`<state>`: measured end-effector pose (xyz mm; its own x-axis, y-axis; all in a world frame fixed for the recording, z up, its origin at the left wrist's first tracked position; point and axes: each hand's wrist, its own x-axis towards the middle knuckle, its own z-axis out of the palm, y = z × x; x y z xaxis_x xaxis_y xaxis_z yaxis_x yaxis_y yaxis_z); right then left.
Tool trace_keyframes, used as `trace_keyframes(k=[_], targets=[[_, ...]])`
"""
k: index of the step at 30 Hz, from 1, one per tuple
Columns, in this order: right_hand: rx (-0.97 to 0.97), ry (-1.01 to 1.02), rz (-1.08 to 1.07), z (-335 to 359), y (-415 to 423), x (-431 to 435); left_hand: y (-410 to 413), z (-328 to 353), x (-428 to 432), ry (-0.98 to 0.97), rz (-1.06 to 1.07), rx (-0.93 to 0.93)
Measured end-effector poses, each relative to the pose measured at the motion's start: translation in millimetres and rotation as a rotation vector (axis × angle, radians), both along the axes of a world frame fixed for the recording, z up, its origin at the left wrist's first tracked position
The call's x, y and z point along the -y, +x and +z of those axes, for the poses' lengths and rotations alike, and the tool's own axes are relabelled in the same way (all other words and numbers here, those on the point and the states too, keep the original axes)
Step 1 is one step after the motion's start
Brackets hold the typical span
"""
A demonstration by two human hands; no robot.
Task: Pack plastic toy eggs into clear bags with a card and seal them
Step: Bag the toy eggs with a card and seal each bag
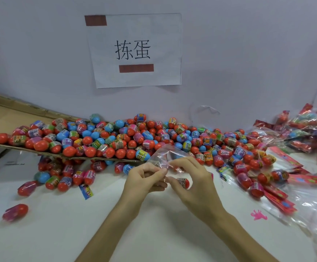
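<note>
A small clear bag (pixel 170 152) is held up in the middle of the table, and both my hands pinch its near edge. My left hand (pixel 144 179) grips the bag's left side with thumb and fingers. On the right side my right hand (pixel 189 176) pinches it, fingers curled. A red toy egg (pixel 184 182) lies on the table under my right hand. A big heap of red, blue and pink toy eggs (pixel 131 138) spreads behind the bag. Red printed cards (pixel 278 197) lie at the right.
A flattened cardboard sheet (pixel 4 114) slopes from the left, holding part of the heap. Filled sealed bags (pixel 297 129) pile up at the far right, and loose clear bags (pixel 314 208) lie at the near right. A stray egg (pixel 15 211) sits near left. A paper sign (pixel 135 50) hangs on the wall.
</note>
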<state>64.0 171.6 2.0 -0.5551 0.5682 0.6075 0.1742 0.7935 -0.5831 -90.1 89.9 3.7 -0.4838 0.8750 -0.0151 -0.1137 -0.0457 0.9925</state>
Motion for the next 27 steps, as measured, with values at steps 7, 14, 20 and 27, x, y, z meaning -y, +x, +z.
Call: trace_keyframes(k=[7, 14, 20, 27], targets=[[-0.06, -0.001, -0.07, -4.0, -1.9, -3.3, 4.7, -0.3, -0.5, 0.003, 0.018, -0.129], [0.0, -0.012, 0.085, -3.3, 1.1, -1.5, 7.0, 0.5, -2.1, 0.077, 0.035, -0.192], [-0.137, -0.016, 0.081, -6.2, -1.9, 0.7, 10.7, 4.6, 2.1, 0.149, 0.053, -0.255], [-0.203, -0.043, 0.05, -6.4, 4.3, 4.2, 17.1, 6.2, 3.8, 0.16, 0.045, -0.266]])
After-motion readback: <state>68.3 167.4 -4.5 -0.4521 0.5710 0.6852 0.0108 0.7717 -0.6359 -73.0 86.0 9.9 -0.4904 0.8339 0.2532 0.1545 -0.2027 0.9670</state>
